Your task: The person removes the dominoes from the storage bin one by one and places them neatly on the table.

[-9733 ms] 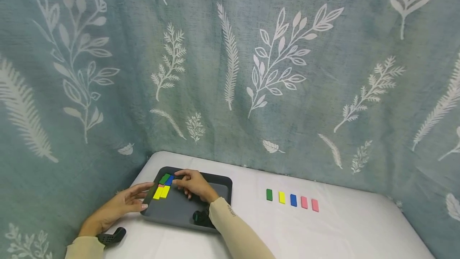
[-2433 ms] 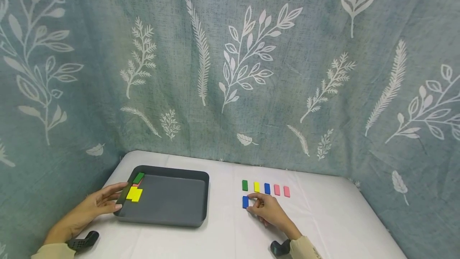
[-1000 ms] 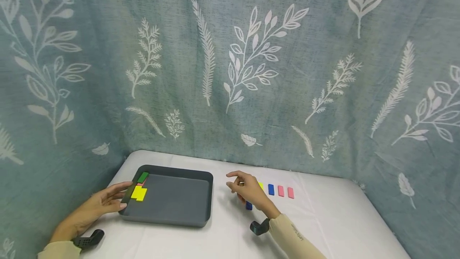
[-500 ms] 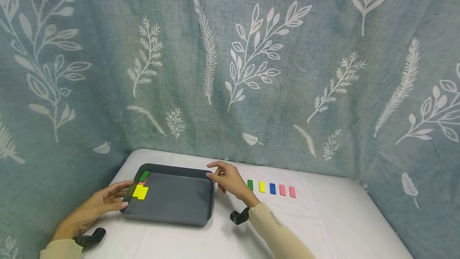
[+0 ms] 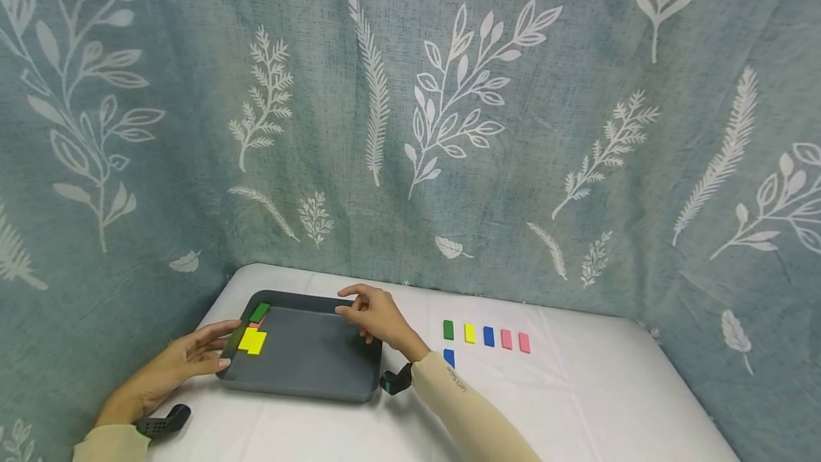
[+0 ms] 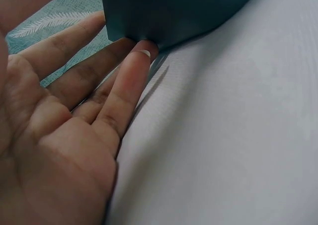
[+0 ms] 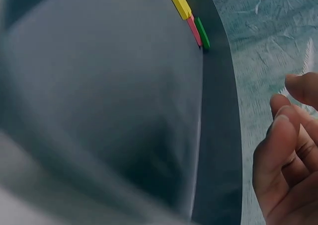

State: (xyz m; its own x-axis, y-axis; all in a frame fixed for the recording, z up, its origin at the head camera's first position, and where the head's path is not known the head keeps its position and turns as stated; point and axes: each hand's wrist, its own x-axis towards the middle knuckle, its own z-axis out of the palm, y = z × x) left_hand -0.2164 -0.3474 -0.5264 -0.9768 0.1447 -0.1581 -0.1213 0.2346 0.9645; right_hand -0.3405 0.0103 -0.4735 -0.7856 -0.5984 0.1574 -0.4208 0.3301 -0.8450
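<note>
My left hand (image 5: 182,369) rests against the left wall of a dark grey tray (image 5: 301,366), thumb and fingers spread. In the left wrist view, the fairly straight fingers (image 6: 124,88) touch the tray's outer side. My right hand (image 5: 378,316) hovers over the tray's back right part, holding nothing; its fingers bend loosely, thumb and index apart. Along the tray's left side lie a green block (image 5: 259,313), a partly covered pink block (image 5: 255,324) and yellow blocks (image 5: 252,341). The right wrist view shows the green block (image 7: 202,34) beside the tray wall.
Right of the tray, a row on the white-covered table (image 5: 577,398) has a green (image 5: 448,330), a yellow (image 5: 470,334), a blue (image 5: 489,336) and two pink blocks (image 5: 507,339). A separate blue block (image 5: 449,358) lies in front. Patterned curtain (image 5: 385,127) hangs behind.
A blue block, in the tray in the oldest frame, now lies on the table below the row. My right hand has since left it and moved left over the tray. The left hand stays.
</note>
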